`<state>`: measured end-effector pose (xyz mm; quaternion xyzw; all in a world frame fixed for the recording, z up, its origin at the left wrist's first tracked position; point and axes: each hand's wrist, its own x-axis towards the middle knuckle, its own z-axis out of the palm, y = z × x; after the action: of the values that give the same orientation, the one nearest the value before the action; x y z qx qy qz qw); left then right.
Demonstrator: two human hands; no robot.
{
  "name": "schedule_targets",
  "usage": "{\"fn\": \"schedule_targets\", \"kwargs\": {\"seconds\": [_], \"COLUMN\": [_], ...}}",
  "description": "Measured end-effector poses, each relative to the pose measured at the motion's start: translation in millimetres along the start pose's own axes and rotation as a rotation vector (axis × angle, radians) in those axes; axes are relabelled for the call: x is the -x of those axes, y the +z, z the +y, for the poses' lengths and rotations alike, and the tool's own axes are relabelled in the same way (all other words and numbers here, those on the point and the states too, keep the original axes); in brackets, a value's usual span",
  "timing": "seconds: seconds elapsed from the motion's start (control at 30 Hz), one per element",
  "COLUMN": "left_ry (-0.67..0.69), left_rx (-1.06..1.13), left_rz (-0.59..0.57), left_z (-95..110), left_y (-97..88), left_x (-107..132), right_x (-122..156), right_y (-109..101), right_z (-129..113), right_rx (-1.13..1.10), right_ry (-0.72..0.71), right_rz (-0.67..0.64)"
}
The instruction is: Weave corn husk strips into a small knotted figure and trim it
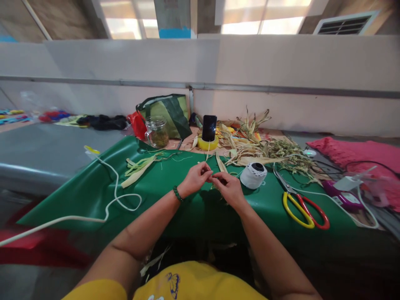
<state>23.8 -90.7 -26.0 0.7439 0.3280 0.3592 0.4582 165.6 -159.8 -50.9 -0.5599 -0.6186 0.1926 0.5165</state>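
Observation:
Over the green mat [178,179], my left hand [197,177] and my right hand [229,187] meet with fingertips pinched together. Whatever thin piece lies between them is too small to make out. Pale husk strips [221,163] show just beyond the fingers. To the right of my right hand stands a spool of white thread [253,176]. Scissors [301,206] with one yellow and one red handle lie farther right, blades partly apart. A bundle of green and pale husks [140,167] rests on the mat to the left of my hands.
Behind, a phone [209,127] stands in a yellow tape roll [207,143], beside heaped dry husks [250,150]. A glass jug [157,133] and a green bag [171,110] are at back left. A white cable [115,196] crosses the left side; a purple device [342,198] sits right.

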Motion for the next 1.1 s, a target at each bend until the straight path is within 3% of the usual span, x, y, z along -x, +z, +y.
{"fn": "schedule_targets", "kwargs": {"seconds": [0.17,0.37,0.43,0.5,0.6,0.73,0.87,1.1], "left_ry": [0.042,-0.133,-0.148,-0.123,-0.024,0.062,0.101,0.178], "left_rx": [-0.179,0.168,0.212,0.163,-0.025,-0.240,-0.376,-0.584], "left_rz": [0.036,-0.233,-0.275,-0.240,-0.090,0.014,0.003,-0.069], "left_z": [10.3,13.1,12.1,11.7,11.6,10.4,8.5,4.1], "left_y": [7.2,4.4,4.1,6.6,14.6,24.7,28.7,29.5], "left_x": [-10.2,-16.2,-14.6,-11.3,-4.8,1.4,3.1,8.2], "right_x": [-1.0,0.0,0.6,1.4,3.9,11.9,18.5,15.1], "right_y": [-3.8,-7.9,-8.4,-8.6,-8.4,-7.0,-5.9,-9.1], "right_z": [1.9,3.4,6.6,10.1,13.9,17.6,21.0,23.2], "right_rx": [0.094,-0.059,-0.120,-0.148,-0.121,0.136,0.285,0.059], "right_ry": [-0.123,0.066,0.114,0.139,0.141,-0.028,-0.087,0.108], "right_rz": [0.087,0.125,0.122,0.128,0.146,0.181,0.155,0.103]}}
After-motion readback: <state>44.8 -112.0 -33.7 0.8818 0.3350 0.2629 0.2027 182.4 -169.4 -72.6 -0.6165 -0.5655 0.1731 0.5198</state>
